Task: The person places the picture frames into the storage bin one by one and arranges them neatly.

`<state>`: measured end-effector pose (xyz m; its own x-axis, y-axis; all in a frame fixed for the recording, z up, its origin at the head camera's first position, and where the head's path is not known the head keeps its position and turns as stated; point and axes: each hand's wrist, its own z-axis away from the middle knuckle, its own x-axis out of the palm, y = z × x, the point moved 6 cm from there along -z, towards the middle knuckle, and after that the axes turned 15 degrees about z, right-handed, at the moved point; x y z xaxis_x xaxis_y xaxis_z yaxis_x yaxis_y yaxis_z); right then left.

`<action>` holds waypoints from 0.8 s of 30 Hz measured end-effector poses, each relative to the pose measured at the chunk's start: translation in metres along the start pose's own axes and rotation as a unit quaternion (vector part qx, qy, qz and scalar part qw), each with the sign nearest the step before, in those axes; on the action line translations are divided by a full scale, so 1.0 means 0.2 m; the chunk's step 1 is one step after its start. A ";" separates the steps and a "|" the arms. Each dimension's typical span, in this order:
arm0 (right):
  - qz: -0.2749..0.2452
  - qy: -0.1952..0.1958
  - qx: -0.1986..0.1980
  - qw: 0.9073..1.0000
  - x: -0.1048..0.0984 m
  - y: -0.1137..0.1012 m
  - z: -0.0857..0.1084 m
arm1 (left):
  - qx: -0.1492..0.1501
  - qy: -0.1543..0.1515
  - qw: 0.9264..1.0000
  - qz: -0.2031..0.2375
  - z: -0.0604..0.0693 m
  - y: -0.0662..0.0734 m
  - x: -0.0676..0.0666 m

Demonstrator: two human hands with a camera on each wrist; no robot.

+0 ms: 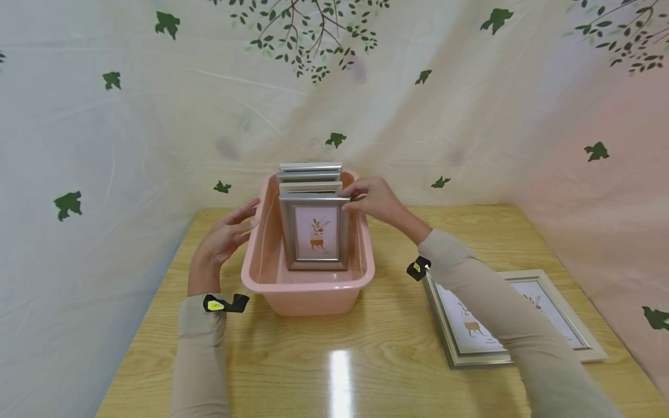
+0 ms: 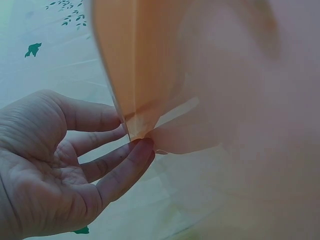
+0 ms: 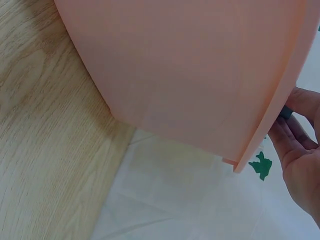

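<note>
A pink plastic bin holds several picture frames standing upright in a row. The front one is a silver frame with a potted-plant print; behind it rise the top edges of a cream frame and silver ones. My right hand pinches the front frame's upper right corner; in the right wrist view the hand is partly cut off beyond the bin's rim. My left hand touches the bin's left rim from outside, its fingers loosely extended, also seen as a hand in the left wrist view.
More framed prints lie flat on the wooden table at the right: a cream frame and a stack of frames partly beneath my right sleeve. A pale curtain with leaf patterns hangs behind and beside the table.
</note>
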<state>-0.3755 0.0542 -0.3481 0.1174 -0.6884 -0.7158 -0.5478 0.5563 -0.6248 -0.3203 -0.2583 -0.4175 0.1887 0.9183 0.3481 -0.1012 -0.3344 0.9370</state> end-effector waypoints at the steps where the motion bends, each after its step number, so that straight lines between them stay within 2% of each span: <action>1: 0.001 0.003 0.001 1.000 0.00 0.00 -0.01 | 0.000 0.000 1.000 -0.001 0.00 0.00 0.00; 10: 0.010 0.024 0.005 1.000 0.02 0.04 -0.07 | 0.001 -0.001 1.000 -0.005 0.01 0.00 0.01; 18: 0.002 0.006 0.011 1.000 0.04 0.05 -0.11 | 0.007 -0.006 1.000 0.000 -0.01 0.00 0.00; 24: 0.025 -0.001 0.000 1.000 0.05 0.03 -0.11 | 0.011 -0.011 1.000 -0.013 -0.01 0.00 0.00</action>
<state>-0.3948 0.0408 -0.3512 0.0925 -0.6587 -0.7467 -0.5524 0.5899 -0.5889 -0.3221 -0.2580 -0.4181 0.2125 0.9217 0.3246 -0.0741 -0.3160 0.9459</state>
